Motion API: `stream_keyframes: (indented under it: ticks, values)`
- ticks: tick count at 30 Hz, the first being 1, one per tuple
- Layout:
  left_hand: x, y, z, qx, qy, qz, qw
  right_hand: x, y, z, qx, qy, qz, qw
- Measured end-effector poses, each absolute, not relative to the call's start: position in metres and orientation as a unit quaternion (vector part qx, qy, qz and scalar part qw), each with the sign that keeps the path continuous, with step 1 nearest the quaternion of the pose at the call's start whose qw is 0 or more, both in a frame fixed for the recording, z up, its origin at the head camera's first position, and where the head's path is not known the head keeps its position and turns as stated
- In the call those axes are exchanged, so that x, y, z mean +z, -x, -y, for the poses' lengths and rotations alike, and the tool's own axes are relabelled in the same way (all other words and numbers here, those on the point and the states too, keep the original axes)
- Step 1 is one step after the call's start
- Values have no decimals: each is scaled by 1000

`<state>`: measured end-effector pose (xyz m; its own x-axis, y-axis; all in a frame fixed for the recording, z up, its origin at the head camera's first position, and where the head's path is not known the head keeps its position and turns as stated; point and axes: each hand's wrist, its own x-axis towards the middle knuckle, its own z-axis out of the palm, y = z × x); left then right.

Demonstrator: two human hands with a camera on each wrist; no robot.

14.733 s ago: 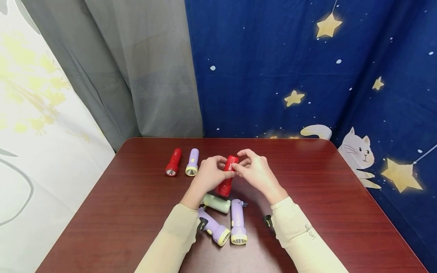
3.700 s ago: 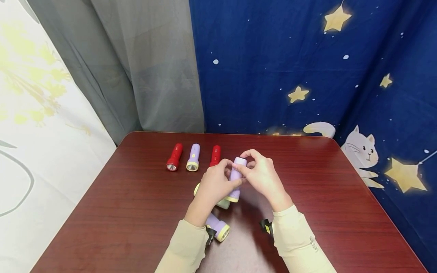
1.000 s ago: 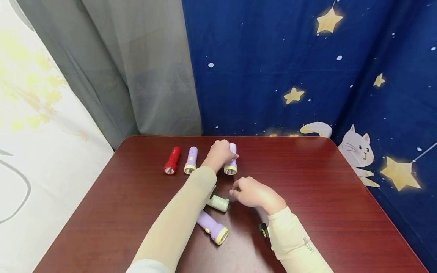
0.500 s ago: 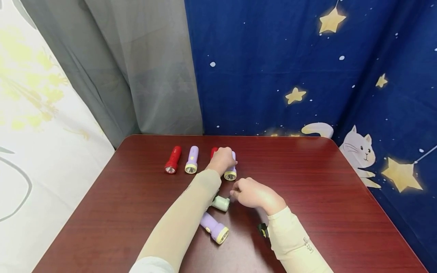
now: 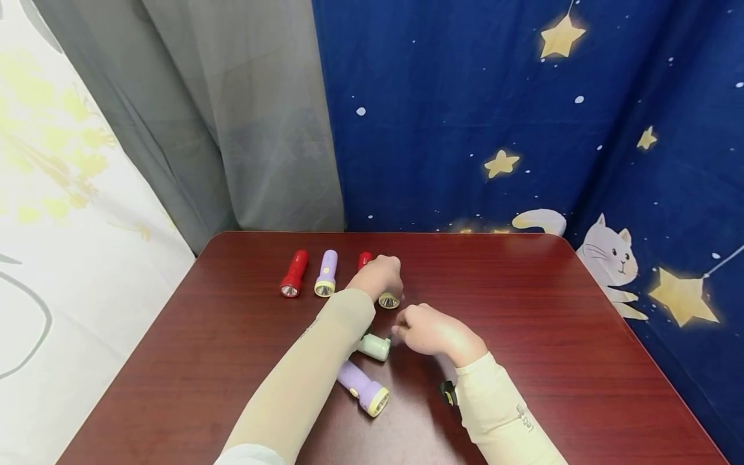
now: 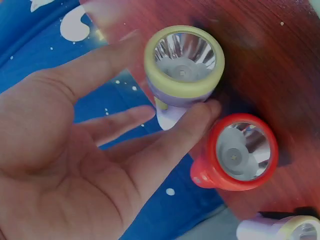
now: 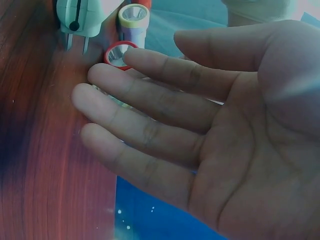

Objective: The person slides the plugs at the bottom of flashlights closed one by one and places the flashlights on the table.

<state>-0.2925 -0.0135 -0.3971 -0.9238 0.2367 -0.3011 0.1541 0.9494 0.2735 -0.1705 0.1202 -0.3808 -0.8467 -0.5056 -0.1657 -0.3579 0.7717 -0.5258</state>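
At the far side of the table my left hand [image 5: 380, 274] is over a purple flashlight [image 5: 389, 301], hiding most of it. In the left wrist view the fingers are fairly straight, and the index fingertip lies against or close by the yellow-rimmed head of this purple flashlight [image 6: 185, 90]. A red flashlight [image 6: 245, 152] stands beside it, mostly covered by the hand in the head view. My right hand [image 5: 436, 332] hovers near a pale green flashlight [image 5: 374, 347], fingers loosely extended and holding nothing. Two metal plug prongs stick out of the green flashlight [image 7: 82, 15] in the right wrist view.
Further left lie a red flashlight [image 5: 294, 274] and a purple flashlight [image 5: 327, 274], side by side, heads toward me. Another purple flashlight [image 5: 364, 389] lies slanted near the front, partly under the left forearm. Curtains [image 5: 442, 129] hang behind the brown table [image 5: 523, 290].
Earlier both hands held a red flashlight, then a purple one. The left hand set the purple one down in the far row and shifted it slightly toward me. The right hand has barely moved lately.
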Motion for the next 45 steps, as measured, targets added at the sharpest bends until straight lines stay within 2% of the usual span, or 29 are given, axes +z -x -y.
stream_keyframes:
  ticks: [3,5,9,20,27,30,32,39,43,45]
  values:
    - [-396,290,12,119,-119,-970,172,-381,171,-120,-243,238,-929,146]
    - [-383,277,9,126,-118,-971,168,-382,171,-120,-244,241,-928,146]
    - [-384,273,8,139,-115,-972,148,-382,171,-120,-243,243,-928,147]
    - [-397,282,6,167,-115,-973,112,-391,168,-113,-251,249,-928,121]
    - [-480,354,9,142,-115,-980,84,-396,160,-101,-220,277,-926,132]
    - [-479,355,9,134,-113,-980,90,-399,157,-96,-195,281,-932,119]
    - [-472,349,9,130,-112,-982,85,-400,155,-94,-186,286,-934,108]
    - [-398,283,6,143,-117,-981,62,-404,153,-91,-164,279,-942,92]
    - [-383,265,0,129,-146,-981,15,-410,157,-91,-158,271,-945,96]
    - [-377,256,-4,128,-162,-978,-7,-424,165,-93,-159,285,-943,73]
